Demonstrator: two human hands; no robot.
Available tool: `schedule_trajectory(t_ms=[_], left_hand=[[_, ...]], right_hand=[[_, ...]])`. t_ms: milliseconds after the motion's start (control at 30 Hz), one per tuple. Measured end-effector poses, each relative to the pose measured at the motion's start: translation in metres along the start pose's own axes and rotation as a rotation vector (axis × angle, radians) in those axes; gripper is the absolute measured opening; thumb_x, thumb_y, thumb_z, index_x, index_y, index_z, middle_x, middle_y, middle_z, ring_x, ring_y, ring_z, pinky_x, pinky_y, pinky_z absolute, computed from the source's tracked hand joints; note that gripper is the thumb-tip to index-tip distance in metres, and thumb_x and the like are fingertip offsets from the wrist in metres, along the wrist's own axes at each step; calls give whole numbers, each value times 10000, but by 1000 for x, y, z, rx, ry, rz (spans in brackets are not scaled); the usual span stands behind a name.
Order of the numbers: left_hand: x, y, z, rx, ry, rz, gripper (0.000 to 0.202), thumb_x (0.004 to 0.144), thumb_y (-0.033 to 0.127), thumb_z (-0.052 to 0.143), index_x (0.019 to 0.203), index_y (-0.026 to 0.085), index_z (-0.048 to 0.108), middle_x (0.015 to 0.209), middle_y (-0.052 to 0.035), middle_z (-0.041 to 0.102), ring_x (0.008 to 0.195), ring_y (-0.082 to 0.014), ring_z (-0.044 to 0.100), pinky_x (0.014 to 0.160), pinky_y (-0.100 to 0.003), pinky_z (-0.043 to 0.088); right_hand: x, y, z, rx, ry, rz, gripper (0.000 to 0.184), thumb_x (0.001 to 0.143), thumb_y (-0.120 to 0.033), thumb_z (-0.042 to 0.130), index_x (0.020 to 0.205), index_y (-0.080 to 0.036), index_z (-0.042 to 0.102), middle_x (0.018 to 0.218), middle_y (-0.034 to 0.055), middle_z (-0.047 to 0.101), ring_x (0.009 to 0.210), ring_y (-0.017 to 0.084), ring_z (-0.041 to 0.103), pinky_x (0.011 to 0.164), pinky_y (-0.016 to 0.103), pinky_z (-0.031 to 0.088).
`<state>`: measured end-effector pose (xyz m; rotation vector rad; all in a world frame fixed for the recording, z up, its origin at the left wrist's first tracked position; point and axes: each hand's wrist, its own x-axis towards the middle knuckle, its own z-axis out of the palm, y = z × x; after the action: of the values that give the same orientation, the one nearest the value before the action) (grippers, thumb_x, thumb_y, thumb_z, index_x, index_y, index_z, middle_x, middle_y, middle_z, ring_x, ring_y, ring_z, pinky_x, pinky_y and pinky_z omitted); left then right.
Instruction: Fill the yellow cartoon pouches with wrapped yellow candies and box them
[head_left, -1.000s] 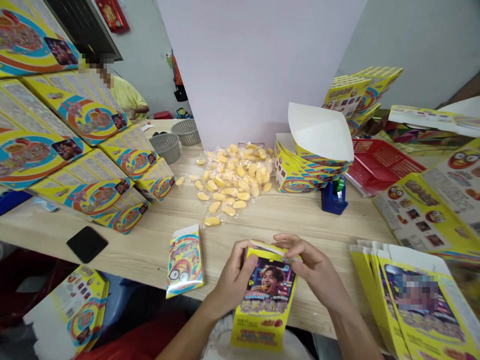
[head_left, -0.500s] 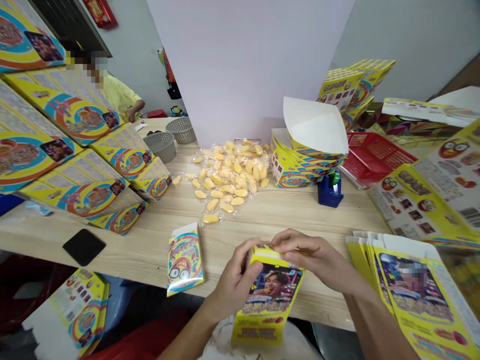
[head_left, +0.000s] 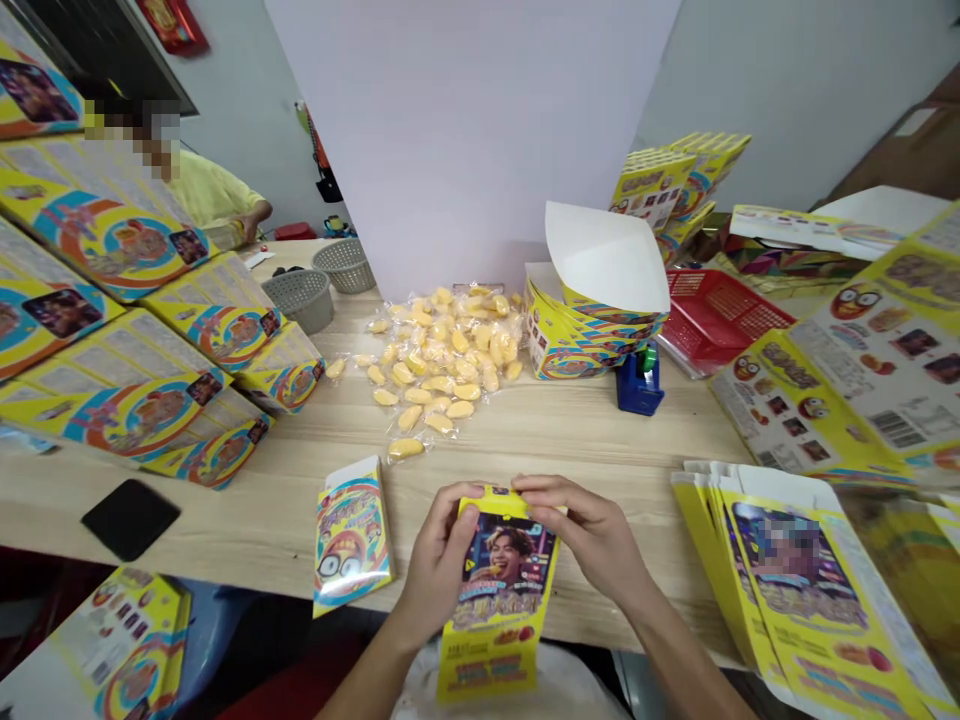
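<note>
A tall yellow candy box with a printed picture on its front is between my two hands, its top end away from me and its lower flap over my lap. My left hand grips its upper left side, thumb on the front. At the top right corner, my right hand holds the edge with bent fingers. Left of it on the table lies another printed box. Beyond my hands is a heap of yellow candies in clear wrappers. Flat unfolded boxes are stacked to my right.
Stacked display cartons rise at the left, near a black flat pad. Open display trays, a blue tape dispenser and a red basket stand at the back right. A co-worker sits beyond grey baskets.
The top flap of the box now lies closer to flat, with both my hands at its upper corners. The view has shifted, so the table's things appear slightly further left.
</note>
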<state>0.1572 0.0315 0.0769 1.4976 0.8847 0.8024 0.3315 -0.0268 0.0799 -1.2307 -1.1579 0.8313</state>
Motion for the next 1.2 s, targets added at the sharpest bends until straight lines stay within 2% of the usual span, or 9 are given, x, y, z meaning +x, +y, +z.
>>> schedule_trajectory(t_ms=[167, 300, 367, 467, 567, 667, 767, 1033, 1200], left_hand=[[2, -8, -2, -17, 97, -71, 237, 862, 424, 465, 949, 212, 527, 971, -22, 606, 925, -164, 573, 809, -254, 463], [6, -5, -6, 15, 31, -62, 244, 852, 432, 478, 951, 220, 548, 1006, -26, 607, 967, -170, 563, 835, -256, 456], [11, 0, -10, 22, 9, -55, 252, 851, 443, 473, 956, 227, 548, 1001, -26, 606, 934, -166, 575, 805, -255, 470], [18, 5, -19, 29, 55, -30, 286, 820, 490, 499, 910, 223, 550, 939, -19, 608, 865, -162, 587, 750, -249, 482], [20, 4, -29, 24, 77, -53, 308, 792, 513, 528, 878, 218, 548, 914, -16, 610, 854, -166, 584, 746, -251, 480], [19, -2, -36, -4, 97, -116, 311, 785, 519, 533, 881, 224, 541, 909, -5, 610, 827, -159, 580, 716, -243, 482], [17, -7, -42, -52, 121, -168, 323, 757, 517, 572, 889, 225, 535, 885, 8, 602, 765, -145, 574, 662, -229, 482], [21, -3, -48, -124, 206, -283, 386, 672, 522, 651, 877, 220, 528, 804, 22, 597, 698, -151, 564, 599, -225, 465], [30, 13, -39, -48, 141, -174, 309, 755, 509, 564, 873, 226, 536, 818, 16, 587, 719, -147, 555, 620, -222, 454]], right_hand=[[5, 6, 1, 70, -141, 28, 188, 740, -330, 676, 918, -277, 707, 1102, 63, 664, 1029, 195, 608, 873, 369, 487], [4, 20, -6, 122, -168, 80, 205, 783, -373, 620, 951, -285, 698, 1156, 56, 642, 1071, 204, 586, 882, 390, 478], [16, 30, -33, 30, -17, 160, 277, 765, -428, 618, 968, -256, 697, 1129, 70, 656, 1062, 226, 589, 903, 407, 454], [50, 49, -100, -133, 608, 296, 369, 779, -433, 578, 1015, -163, 666, 932, 69, 697, 904, 207, 642, 830, 354, 466], [84, 71, -166, -102, 743, 390, 348, 870, -382, 464, 998, -99, 622, 835, 53, 652, 749, 166, 641, 660, 303, 498], [103, 90, -198, -15, 723, 516, 208, 887, -301, 497, 987, -142, 587, 914, 34, 618, 731, 123, 605, 623, 281, 516], [104, 106, -199, 54, 746, 579, 230, 893, -298, 484, 1042, -144, 569, 1006, 49, 597, 814, 145, 602, 680, 316, 520], [91, 143, -153, 62, 998, 552, 316, 865, -315, 532, 1141, -162, 524, 1151, 77, 553, 961, 201, 574, 792, 407, 496], [80, 128, -132, 96, 793, 545, 267, 873, -321, 520, 1075, -150, 548, 1023, 53, 595, 821, 153, 598, 698, 341, 514]])
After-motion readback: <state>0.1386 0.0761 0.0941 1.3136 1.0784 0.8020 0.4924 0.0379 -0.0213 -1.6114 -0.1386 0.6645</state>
